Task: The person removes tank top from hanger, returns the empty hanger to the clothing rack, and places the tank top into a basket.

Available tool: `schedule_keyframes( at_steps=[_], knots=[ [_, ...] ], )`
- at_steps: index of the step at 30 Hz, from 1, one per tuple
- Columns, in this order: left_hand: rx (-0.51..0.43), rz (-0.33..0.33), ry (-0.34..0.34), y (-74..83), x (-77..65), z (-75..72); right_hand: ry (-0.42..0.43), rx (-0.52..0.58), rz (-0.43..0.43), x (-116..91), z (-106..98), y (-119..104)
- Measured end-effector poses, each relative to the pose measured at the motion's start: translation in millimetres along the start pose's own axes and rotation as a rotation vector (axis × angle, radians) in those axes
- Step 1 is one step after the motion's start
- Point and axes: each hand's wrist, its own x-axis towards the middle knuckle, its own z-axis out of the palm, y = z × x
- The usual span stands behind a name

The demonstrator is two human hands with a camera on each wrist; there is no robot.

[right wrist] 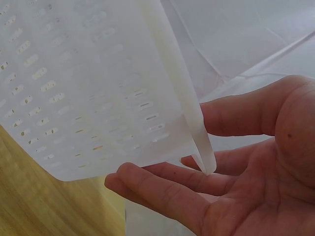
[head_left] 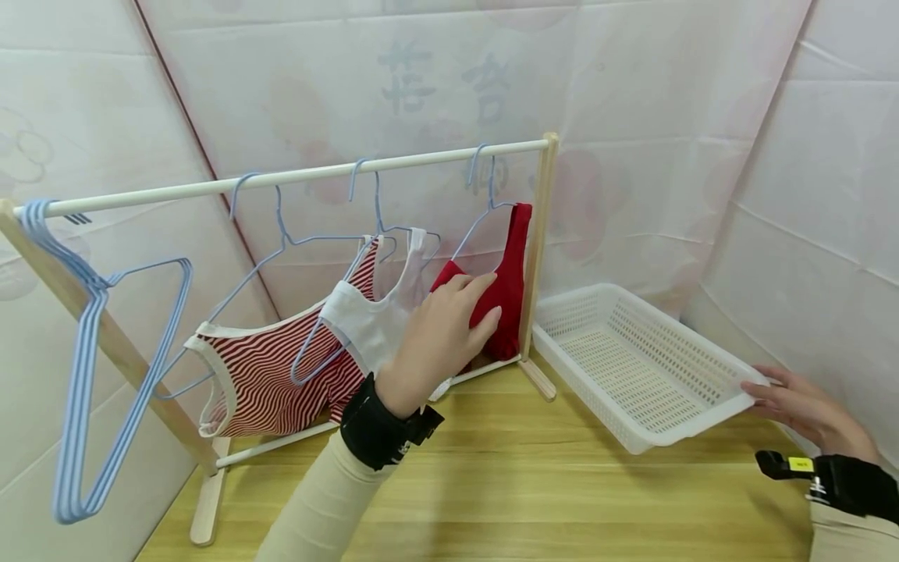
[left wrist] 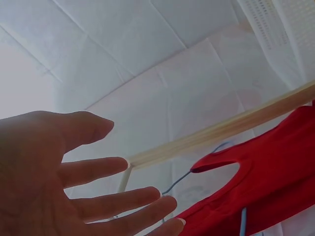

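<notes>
My left hand [head_left: 444, 332] is in front of the red tank top [head_left: 513, 273], which hangs on a blue hanger at the rack's right end. In the left wrist view its fingers are spread and hold nothing, their tips overlapping the edge of the red cloth. At the right, my right hand [head_left: 808, 410] grips the end of a white plastic basket [head_left: 625, 375]. The right wrist view shows the thumb [right wrist: 241, 115] against the rim and the fingers [right wrist: 162, 194] beneath. That end of the basket is tilted up above the table, and nothing lies inside.
A rack with a white rail [head_left: 309, 179] and wooden posts stands on the wood-grain table [head_left: 548, 484]. A red-striped top [head_left: 274, 375] and a white tank top [head_left: 379, 320] hang on it. Several bare blue hangers [head_left: 84, 343] bunch at its left end. Pale cloth walls surround the table.
</notes>
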Motion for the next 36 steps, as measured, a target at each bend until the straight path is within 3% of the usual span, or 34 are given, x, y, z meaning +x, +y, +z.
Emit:
schedule_keyframes(
  at_steps=[8,18,27,36],
  knots=[
    [-0.007,0.011,0.071,-3.6,22.7,-6.3,0.003,0.010,0.009,0,0,-2],
    [0.029,-0.012,0.084,-2.9,51.0,-18.9,0.000,0.003,0.008,0,-1,1],
    [0.066,-0.102,0.036,-1.6,73.9,-21.6,-0.007,-0.009,-0.028,-1,4,-1],
    [0.134,-0.174,0.044,-9.1,92.5,-13.2,0.010,-0.008,-0.049,-1,8,-2]
  ],
)
